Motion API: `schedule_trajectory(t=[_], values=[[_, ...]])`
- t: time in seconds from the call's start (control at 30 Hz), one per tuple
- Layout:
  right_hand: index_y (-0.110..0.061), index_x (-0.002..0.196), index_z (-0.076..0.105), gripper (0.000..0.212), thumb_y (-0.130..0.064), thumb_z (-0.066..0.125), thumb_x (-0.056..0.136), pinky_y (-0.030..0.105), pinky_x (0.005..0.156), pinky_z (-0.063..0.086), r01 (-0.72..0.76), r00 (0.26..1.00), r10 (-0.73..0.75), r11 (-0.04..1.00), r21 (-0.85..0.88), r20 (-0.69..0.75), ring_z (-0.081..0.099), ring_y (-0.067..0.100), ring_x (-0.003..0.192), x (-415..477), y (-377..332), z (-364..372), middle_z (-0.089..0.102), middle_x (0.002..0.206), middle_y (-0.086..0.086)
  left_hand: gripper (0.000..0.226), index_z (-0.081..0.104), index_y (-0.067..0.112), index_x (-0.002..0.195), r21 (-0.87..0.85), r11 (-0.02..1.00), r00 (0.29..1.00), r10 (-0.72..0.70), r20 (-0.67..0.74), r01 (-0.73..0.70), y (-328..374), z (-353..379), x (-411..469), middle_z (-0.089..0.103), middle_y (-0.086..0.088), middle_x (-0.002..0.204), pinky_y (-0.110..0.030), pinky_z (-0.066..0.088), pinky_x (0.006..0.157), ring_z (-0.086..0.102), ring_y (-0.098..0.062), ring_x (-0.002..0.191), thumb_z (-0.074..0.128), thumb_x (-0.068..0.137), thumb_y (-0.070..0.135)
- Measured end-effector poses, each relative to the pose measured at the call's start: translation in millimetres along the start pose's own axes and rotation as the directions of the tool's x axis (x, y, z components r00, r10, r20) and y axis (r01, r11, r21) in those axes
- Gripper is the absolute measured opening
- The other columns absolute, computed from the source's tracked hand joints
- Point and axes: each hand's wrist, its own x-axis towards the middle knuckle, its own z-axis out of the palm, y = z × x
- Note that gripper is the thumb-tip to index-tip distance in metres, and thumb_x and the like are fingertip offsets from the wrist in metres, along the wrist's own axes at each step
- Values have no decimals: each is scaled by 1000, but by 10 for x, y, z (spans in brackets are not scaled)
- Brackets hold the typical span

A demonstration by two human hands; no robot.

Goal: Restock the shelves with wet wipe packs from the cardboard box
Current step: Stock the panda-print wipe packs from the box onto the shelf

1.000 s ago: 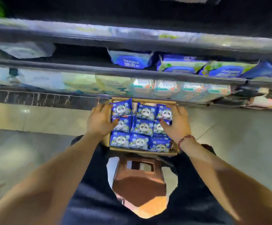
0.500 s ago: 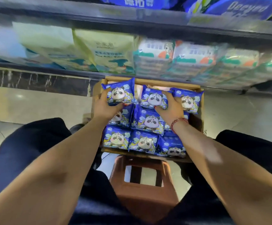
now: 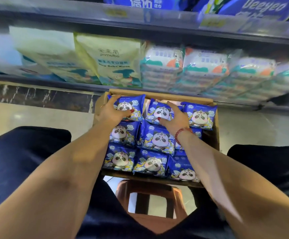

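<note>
Glossy blue wet wipe packs (image 3: 159,139) printed with white panda faces and yellow swirls; plain brown cardboard box (image 3: 174,97); pale yellow-green shelf pouch (image 3: 112,57); red bead bracelet (image 3: 181,132); reddish-brown plastic stool (image 3: 150,186).

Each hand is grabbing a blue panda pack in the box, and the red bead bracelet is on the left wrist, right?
Not quite. The head view shows the red bead bracelet on the right wrist, not the left. The rest holds: the left hand grips the far-left panda pack and the right hand the middle panda pack, both in the cardboard box.
</note>
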Motion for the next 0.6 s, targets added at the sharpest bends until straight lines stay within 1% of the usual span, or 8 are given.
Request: schedule_trajectory(t=[0.13,0.2,0.27,0.3,0.37,0.43,0.5,0.6], values=[[-30,135,48,56,-17,68,84,23,87,39,7,1000,-6,999,54,-28,51,28,117,29,-52,-49,49,136,15,59,56,25,130,90,989,993,119,-19,-117,23,-17,-144,49,-6,134,-22,41,82,53,-13,87,80,76,22],[-29,132,51,54,-15,68,83,17,85,35,33,998,-30,998,52,-60,53,23,113,0,-83,-77,48,137,14,53,59,23,128,111,980,986,167,-24,-163,53,-32,-212,48,-9,129,-21,42,86,50,-19,94,78,79,20],[-26,132,52,53,-14,68,83,16,84,35,67,994,-63,997,40,-89,51,20,110,-46,-109,-121,51,133,13,50,61,25,126,147,969,978,208,-30,-201,74,-50,-238,47,-10,128,-29,46,93,52,-28,105,78,79,22],[-25,132,53,52,-13,68,83,19,85,37,77,993,-72,996,47,-97,52,22,111,-75,-125,-152,52,132,13,49,62,27,124,178,959,973,228,-28,-219,96,-60,-259,46,-9,129,-32,47,93,55,-29,105,79,78,24],[-25,130,54,51,-11,69,83,24,86,41,97,990,-88,993,75,-108,53,27,116,-147,-177,-239,56,126,13,47,62,34,119,225,939,962,271,-25,-259,121,-92,-284,46,-5,122,-34,50,85,58,-24,88,80,76,27],[-25,129,55,51,-11,70,82,27,91,40,136,984,-125,987,86,-125,47,27,126,-225,-218,-349,58,124,12,45,59,53,108,226,929,952,305,-24,-292,142,-144,-320,53,-1,115,-33,52,80,57,-21,82,78,72,34],[-25,129,55,51,-11,71,82,23,87,40,173,978,-160,980,96,-136,51,29,121,-307,-288,-488,57,127,11,40,55,62,91,213,927,942,328,-65,-308,213,-231,-337,58,4,96,-38,55,75,62,-27,81,73,71,32],[-28,127,56,49,-10,70,83,15,79,38,234,963,-214,965,119,-161,54,25,117,-464,-448,-708,55,131,7,36,68,34,92,127,947,944,311,-115,-296,448,-370,-462,57,2,74,-36,55,74,64,-29,77,65,80,0]])
